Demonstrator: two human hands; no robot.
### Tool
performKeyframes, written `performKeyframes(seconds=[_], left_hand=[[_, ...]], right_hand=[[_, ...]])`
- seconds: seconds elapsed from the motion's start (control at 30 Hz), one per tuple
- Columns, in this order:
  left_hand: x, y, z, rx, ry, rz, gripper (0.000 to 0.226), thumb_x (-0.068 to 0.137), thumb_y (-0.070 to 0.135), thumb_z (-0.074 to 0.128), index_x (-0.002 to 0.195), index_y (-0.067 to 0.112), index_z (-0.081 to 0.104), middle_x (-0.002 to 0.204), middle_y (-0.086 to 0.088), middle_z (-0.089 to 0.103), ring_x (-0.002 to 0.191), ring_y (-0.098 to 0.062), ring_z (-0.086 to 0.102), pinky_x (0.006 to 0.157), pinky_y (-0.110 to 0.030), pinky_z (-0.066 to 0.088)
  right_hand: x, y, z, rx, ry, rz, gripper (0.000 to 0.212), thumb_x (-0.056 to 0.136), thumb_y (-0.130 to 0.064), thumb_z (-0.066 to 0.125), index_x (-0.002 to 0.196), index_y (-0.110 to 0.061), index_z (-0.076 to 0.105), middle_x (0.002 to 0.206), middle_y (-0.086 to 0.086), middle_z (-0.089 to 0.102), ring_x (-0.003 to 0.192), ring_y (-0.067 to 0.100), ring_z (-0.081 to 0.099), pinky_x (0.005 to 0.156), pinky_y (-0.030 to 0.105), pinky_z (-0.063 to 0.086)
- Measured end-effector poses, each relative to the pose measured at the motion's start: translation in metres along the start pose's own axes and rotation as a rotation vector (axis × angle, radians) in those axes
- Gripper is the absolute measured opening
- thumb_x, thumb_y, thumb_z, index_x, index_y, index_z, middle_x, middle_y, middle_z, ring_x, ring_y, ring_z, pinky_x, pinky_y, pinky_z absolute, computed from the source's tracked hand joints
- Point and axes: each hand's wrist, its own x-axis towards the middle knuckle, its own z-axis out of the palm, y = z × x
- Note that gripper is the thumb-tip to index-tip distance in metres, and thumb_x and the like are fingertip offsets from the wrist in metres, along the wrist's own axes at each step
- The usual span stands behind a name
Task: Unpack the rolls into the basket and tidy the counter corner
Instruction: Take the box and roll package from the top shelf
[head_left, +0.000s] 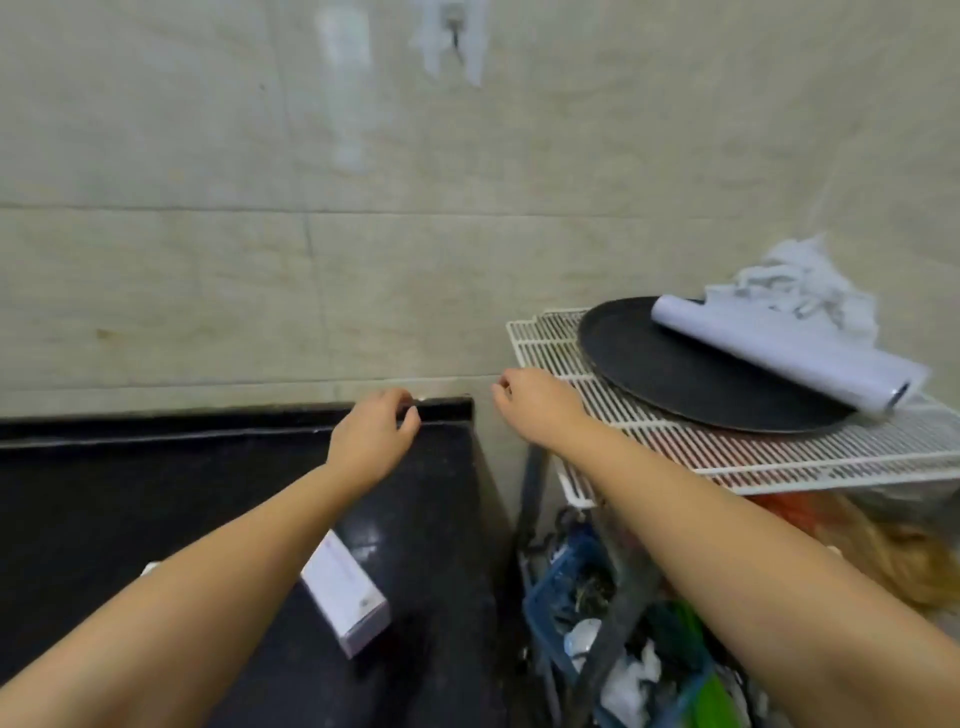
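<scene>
Both my arms reach forward to the counter's far right corner. My left hand (374, 441) hovers at the black counter's (156, 493) raised back ledge, fingers curled in, with nothing visible in them. My right hand (537, 408) is over the gap between the counter and the white wire rack (727, 457), its fingers also curled on nothing I can see. A white roll (779, 358) lies across a round black tray (675, 374) on the rack. A blue basket (566, 587) full of clutter sits low beside the counter.
A long white box (345, 597) lies on the counter under my left forearm. Crumpled white plastic (800, 286) is bunched behind the roll. An orange-yellow bag (893, 551) sits under the rack, with green items (680, 629) below it. The tiled wall (311, 208) is close ahead.
</scene>
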Motion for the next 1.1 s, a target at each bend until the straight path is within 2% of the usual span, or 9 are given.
performKeyframes(seconds=[0.07, 0.13, 0.23, 0.3, 0.43, 0.57, 0.77, 0.9, 1.1], left_hand=[[0.027, 0.06, 0.01, -0.108, -0.035, 0.087, 0.025, 0.09, 0.027, 0.048, 0.108, 0.013, 0.06, 0.1, -0.012, 0.067, 0.092, -0.031, 0.062, 0.079, -0.041, 0.051], [0.044, 0.116, 0.024, -0.158, -0.055, 0.21, 0.021, 0.091, 0.021, 0.048, 0.097, 0.007, 0.062, 0.092, -0.017, 0.067, 0.084, -0.033, 0.061, 0.074, -0.04, 0.049], [0.057, 0.186, 0.053, -0.114, -0.077, 0.366, 0.022, 0.09, 0.02, 0.045, 0.079, 0.006, 0.059, 0.082, -0.015, 0.063, 0.077, -0.032, 0.059, 0.068, -0.04, 0.048], [0.061, 0.221, 0.078, -0.02, -0.118, 0.424, 0.025, 0.09, 0.025, 0.043, 0.084, 0.008, 0.062, 0.087, -0.011, 0.063, 0.081, -0.028, 0.059, 0.071, -0.042, 0.05], [0.06, 0.254, 0.122, 0.106, -0.217, 0.423, 0.028, 0.092, 0.032, 0.04, 0.09, 0.014, 0.061, 0.094, -0.008, 0.058, 0.089, -0.025, 0.056, 0.07, -0.037, 0.047], [0.064, 0.254, 0.145, 0.117, -0.185, 0.34, 0.022, 0.09, 0.032, 0.043, 0.095, 0.017, 0.059, 0.099, -0.007, 0.058, 0.096, -0.026, 0.053, 0.082, -0.041, 0.046], [0.066, 0.249, 0.145, 0.093, -0.195, 0.335, 0.018, 0.09, 0.032, 0.044, 0.095, 0.022, 0.058, 0.098, -0.004, 0.057, 0.095, -0.023, 0.051, 0.084, -0.039, 0.042], [0.065, 0.249, 0.146, 0.116, -0.19, 0.323, 0.018, 0.09, 0.031, 0.043, 0.095, 0.021, 0.056, 0.099, -0.004, 0.057, 0.096, -0.023, 0.051, 0.084, -0.038, 0.041], [0.062, 0.244, 0.135, 0.033, -0.283, 0.346, 0.021, 0.093, 0.026, 0.042, 0.104, 0.019, 0.058, 0.108, -0.005, 0.055, 0.103, -0.021, 0.048, 0.09, -0.037, 0.042]], right_hand=[[0.003, 0.043, -0.045, 0.01, 0.072, 0.053, 0.033, 0.095, -0.026, 0.035, 0.072, -0.009, 0.051, 0.078, 0.012, 0.059, 0.078, 0.034, 0.058, 0.054, 0.031, 0.036], [0.004, 0.086, -0.079, -0.029, 0.129, 0.103, 0.031, 0.096, -0.024, 0.034, 0.077, -0.009, 0.054, 0.074, 0.006, 0.055, 0.076, 0.032, 0.056, 0.055, 0.032, 0.036], [0.005, 0.152, -0.106, -0.164, 0.186, 0.178, 0.027, 0.094, -0.024, 0.035, 0.098, -0.01, 0.059, 0.097, 0.014, 0.063, 0.09, 0.034, 0.059, 0.069, 0.037, 0.041], [0.002, 0.191, -0.11, -0.245, 0.202, 0.205, 0.026, 0.092, -0.026, 0.041, 0.11, -0.013, 0.054, 0.113, 0.014, 0.06, 0.1, 0.035, 0.056, 0.076, 0.04, 0.041], [0.0, 0.26, -0.097, -0.618, 0.025, 0.199, 0.06, 0.088, -0.04, 0.052, 0.14, -0.023, 0.027, 0.141, 0.013, 0.036, 0.129, 0.032, 0.033, 0.105, 0.056, 0.025], [0.013, 0.308, -0.099, -0.674, -0.056, 0.259, 0.078, 0.087, -0.052, 0.047, 0.148, -0.032, 0.004, 0.154, 0.014, 0.018, 0.136, 0.038, 0.024, 0.107, 0.059, 0.022], [0.034, 0.338, -0.122, -0.342, -0.057, 0.372, 0.08, 0.078, -0.054, 0.055, 0.144, -0.022, 0.021, 0.137, 0.012, 0.051, 0.116, 0.032, 0.054, 0.086, 0.039, 0.046], [0.033, 0.335, -0.117, -0.409, 0.008, 0.327, 0.064, 0.079, -0.051, 0.057, 0.129, -0.016, 0.039, 0.116, 0.011, 0.061, 0.1, 0.028, 0.06, 0.071, 0.035, 0.044], [0.031, 0.275, -0.131, -0.23, 0.155, 0.233, 0.053, 0.082, -0.047, 0.054, 0.123, -0.014, 0.045, 0.114, 0.013, 0.063, 0.097, 0.032, 0.062, 0.07, 0.035, 0.044]])
